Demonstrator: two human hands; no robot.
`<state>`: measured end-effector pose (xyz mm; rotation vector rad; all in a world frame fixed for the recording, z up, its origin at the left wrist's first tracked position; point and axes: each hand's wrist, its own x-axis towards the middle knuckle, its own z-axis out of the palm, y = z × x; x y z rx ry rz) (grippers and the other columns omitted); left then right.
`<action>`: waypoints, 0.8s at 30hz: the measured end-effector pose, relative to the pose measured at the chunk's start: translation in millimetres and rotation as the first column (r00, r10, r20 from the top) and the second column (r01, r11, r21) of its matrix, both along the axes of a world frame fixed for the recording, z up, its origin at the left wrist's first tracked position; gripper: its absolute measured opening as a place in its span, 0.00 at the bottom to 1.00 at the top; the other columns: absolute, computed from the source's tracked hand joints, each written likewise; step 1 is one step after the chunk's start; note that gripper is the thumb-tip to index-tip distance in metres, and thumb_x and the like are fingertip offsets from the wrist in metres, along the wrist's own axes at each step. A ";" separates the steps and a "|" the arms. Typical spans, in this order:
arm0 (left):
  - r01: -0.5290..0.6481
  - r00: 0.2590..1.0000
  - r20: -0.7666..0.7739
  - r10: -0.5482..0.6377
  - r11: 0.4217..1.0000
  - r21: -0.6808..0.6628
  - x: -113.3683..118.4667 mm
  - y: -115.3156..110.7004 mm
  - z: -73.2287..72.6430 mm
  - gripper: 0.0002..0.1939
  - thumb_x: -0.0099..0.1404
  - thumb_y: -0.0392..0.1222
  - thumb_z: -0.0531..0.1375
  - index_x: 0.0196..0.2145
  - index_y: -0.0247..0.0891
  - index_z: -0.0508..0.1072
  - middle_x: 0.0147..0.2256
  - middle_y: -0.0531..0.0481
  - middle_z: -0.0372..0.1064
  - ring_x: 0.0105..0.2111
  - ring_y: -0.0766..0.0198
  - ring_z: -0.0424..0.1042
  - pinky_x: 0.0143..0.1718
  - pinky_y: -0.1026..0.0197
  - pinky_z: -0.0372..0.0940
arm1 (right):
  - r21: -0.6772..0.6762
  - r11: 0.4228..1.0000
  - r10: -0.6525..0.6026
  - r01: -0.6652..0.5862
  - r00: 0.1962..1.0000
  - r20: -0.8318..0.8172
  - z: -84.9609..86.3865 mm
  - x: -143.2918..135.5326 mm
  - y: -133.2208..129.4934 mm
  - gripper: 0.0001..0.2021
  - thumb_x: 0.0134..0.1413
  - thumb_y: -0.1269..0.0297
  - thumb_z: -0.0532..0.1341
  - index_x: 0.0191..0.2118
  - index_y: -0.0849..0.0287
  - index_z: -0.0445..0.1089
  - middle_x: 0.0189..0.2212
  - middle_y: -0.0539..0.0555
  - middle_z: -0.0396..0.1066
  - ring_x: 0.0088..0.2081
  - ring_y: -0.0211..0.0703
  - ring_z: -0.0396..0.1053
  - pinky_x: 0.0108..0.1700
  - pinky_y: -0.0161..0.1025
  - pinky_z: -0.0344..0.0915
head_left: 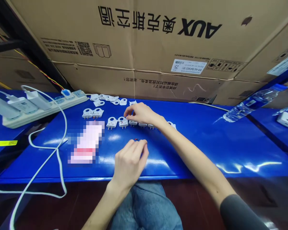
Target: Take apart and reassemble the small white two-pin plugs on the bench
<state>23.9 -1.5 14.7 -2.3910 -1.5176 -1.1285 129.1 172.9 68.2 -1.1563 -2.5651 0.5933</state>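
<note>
Head-worn view — forward, downward, close over hands [130, 158]

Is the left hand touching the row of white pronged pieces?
Apart. The head view shows a strip of blue tabletop between the left hand and the row of white pronged pieces beyond it.

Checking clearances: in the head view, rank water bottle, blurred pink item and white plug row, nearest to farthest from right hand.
1. White plug row, partly hidden by right hand.
2. Blurred pink item, left of hand.
3. Water bottle, far right.
</note>
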 end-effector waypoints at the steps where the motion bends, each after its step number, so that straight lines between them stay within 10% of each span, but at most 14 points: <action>1: -0.080 0.997 -0.010 0.080 0.996 -0.038 -8.7 6.6 -1.6 0.09 0.75 0.37 0.55 0.43 0.41 0.76 0.31 0.52 0.77 0.33 0.61 0.76 0.34 0.58 0.66 | -0.003 0.999 0.034 -0.034 0.999 0.013 -0.9 -3.6 3.4 0.10 0.63 0.70 0.64 0.47 0.56 0.82 0.44 0.52 0.82 0.40 0.39 0.74 0.43 0.34 0.63; 10: -0.394 0.918 -0.061 0.393 0.880 -0.264 -41.8 25.7 -14.1 0.18 0.75 0.46 0.53 0.56 0.39 0.72 0.40 0.43 0.75 0.44 0.48 0.73 0.39 0.53 0.67 | 0.077 0.993 0.079 -0.091 0.985 0.154 -14.9 -27.8 6.1 0.10 0.63 0.69 0.63 0.46 0.54 0.81 0.41 0.53 0.82 0.44 0.45 0.75 0.41 0.35 0.63; 24: -0.424 0.906 -0.122 0.406 0.864 -0.272 -39.1 23.6 -18.9 0.25 0.75 0.48 0.52 0.63 0.35 0.70 0.45 0.37 0.72 0.48 0.42 0.72 0.46 0.47 0.69 | -0.171 0.977 0.136 -0.130 0.990 0.025 10.3 -3.6 12.5 0.07 0.56 0.72 0.66 0.37 0.60 0.83 0.35 0.50 0.82 0.36 0.37 0.74 0.38 0.32 0.62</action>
